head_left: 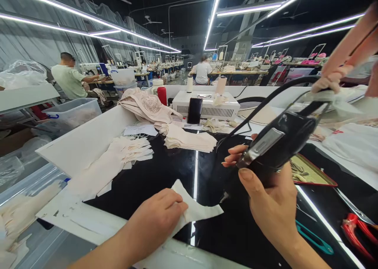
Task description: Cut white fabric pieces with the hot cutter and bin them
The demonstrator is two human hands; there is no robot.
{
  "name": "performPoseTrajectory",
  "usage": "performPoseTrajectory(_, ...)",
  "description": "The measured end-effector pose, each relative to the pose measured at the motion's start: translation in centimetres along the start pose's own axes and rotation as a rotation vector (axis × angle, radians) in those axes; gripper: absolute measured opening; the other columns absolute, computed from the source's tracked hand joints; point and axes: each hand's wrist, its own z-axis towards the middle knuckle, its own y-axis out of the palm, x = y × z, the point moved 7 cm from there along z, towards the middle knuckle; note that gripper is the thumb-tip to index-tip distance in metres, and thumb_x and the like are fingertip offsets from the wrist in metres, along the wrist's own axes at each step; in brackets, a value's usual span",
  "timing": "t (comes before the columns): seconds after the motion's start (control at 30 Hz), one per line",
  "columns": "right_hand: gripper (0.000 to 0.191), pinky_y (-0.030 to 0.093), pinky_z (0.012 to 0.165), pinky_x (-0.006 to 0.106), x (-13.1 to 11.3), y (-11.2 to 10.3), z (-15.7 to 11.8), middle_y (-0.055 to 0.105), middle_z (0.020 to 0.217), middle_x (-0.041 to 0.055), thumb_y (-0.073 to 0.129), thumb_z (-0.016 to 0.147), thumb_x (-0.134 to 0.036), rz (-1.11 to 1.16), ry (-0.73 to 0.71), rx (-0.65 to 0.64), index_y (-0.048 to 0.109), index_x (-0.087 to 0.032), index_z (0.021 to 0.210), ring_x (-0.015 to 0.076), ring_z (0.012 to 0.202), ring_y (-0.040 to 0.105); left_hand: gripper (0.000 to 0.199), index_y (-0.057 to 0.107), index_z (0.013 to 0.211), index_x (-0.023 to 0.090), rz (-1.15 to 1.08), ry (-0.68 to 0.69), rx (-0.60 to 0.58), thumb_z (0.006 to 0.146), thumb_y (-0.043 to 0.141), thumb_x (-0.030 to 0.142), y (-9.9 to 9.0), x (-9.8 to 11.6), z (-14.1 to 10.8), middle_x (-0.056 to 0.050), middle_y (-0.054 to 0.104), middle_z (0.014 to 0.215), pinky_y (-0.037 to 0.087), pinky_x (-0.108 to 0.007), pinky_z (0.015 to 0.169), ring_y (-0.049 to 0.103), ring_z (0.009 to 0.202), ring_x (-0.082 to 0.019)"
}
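My left hand point(159, 222) pinches a small white curved fabric piece point(197, 210) near the front edge of the glossy black work surface point(171, 170). To its right, my right hand point(271, 198) is wrapped round a black handheld tool point(274, 143) with a metal plate on its side. The tool's narrow tip points down and left, just beyond the right end of the fabric piece. A black cable and a pink cloth tie run up from the tool's top. Part of my right palm is hidden behind the tool.
Stacks of pale fabric point(189, 137) lie behind and left point(118, 155). A phone point(195, 111) leans against a white box point(206, 104). At right are a tray point(315, 170), red-handled scissors point(354, 229) and a teal tool point(315, 237). Two people sit farther back.
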Motion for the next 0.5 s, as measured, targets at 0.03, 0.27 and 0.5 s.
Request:
performPoseTrajectory(0.03,0.033,0.058,0.087,0.040,0.0,-0.4,-0.1,0.075,0.111,0.0016,0.081,0.088,-0.044,-0.055,0.005,0.015,0.068,-0.031,0.115,0.0219,0.093,0.072,0.031,0.067,0.115,0.016,0.010,-0.026,-0.003,0.099,0.046,-0.001,-0.2,-0.6,0.1,-0.007,0.069,0.104,0.062,-0.029,0.083,0.067,0.093,-0.018)
performPoseTrajectory(0.27,0.049,0.052,0.106,0.044,-0.4,-6.6,-4.8,0.066,0.123,0.0015,0.085,0.082,-0.036,-0.145,-0.065,0.360,0.067,-0.037,0.128,0.0236,0.112,0.065,0.024,0.071,0.110,0.018,0.031,-0.116,-0.034,0.100,0.053,0.004,-0.1,-2.8,1.5,-0.005,0.071,0.106,0.062,-0.029,0.087,0.069,0.098,-0.017)
performPoseTrajectory(0.5,0.018,0.061,0.063,0.030,-2.2,-4.4,-13.2,0.077,0.080,0.0022,0.068,0.087,-0.013,-0.493,-0.277,-0.081,0.072,-0.027,0.096,0.0201,0.070,0.073,0.029,0.073,0.117,0.019,0.004,-0.089,-0.071,0.110,0.046,0.025,1.6,-3.3,2.4,-0.007,0.073,0.121,0.061,-0.036,0.099,0.071,0.110,-0.020)
